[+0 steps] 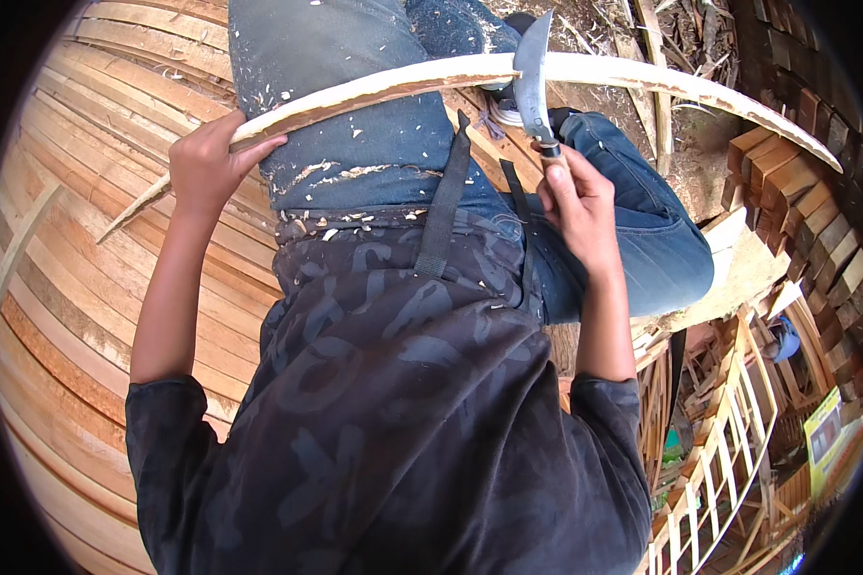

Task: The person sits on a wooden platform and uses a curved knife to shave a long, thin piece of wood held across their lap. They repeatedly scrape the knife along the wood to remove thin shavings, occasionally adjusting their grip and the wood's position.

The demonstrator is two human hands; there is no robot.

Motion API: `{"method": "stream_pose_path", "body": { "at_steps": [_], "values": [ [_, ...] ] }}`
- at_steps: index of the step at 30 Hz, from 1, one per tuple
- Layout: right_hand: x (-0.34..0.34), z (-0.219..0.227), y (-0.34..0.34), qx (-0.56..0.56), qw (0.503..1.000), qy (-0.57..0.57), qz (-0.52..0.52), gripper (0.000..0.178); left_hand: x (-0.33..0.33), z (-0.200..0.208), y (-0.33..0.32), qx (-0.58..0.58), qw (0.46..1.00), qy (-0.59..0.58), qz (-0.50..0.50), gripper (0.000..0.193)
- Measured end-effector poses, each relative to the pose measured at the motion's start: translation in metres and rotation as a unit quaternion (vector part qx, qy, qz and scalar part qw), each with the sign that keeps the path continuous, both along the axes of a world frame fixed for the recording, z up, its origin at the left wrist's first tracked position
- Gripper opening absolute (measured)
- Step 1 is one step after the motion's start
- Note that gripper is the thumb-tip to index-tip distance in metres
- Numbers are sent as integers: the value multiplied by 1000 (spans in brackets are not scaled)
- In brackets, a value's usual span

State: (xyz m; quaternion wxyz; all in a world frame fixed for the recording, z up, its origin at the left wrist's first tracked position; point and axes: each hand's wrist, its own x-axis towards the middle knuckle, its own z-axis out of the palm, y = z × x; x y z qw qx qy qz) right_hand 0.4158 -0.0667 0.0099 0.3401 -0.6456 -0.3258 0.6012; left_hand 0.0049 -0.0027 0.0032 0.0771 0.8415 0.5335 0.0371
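A long pale wooden strip (384, 84) lies across my lap, looking curved in this wide view, with brown patches along its near edge. My left hand (211, 163) is closed around it near its left end, thumb along the near side. In my right hand (580, 201) is a curved knife (531, 81), its fingers wrapped round the handle. The broad metal blade points away from me and crosses the strip right of its middle, its hooked tip beyond the far edge. The blade appears to touch the strip; exact contact is hard to tell.
Wood shavings dot my jeans (326, 105). Long planks (67, 278) spread on the left. Stacked wood pieces (796, 182) stand at the right near the strip's far end. A slatted wooden frame (719, 470) leans at lower right. Black straps (446, 201) hang over my lap.
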Motion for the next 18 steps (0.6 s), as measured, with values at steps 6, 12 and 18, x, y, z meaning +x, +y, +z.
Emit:
{"method": "stream_pose_path", "body": {
  "at_steps": [6,12,18],
  "values": [
    [0,-4,8,63,969,67,-231,32,-1,-2,1,17,1000,-8,-3,49],
    [-3,1,-2,-32,997,65,-24,33,3,7,0,-32,999,-24,22,47],
    [-30,7,-14,-77,991,37,104,25,3,5,-1,-22,1000,12,11,47]
  ]
}}
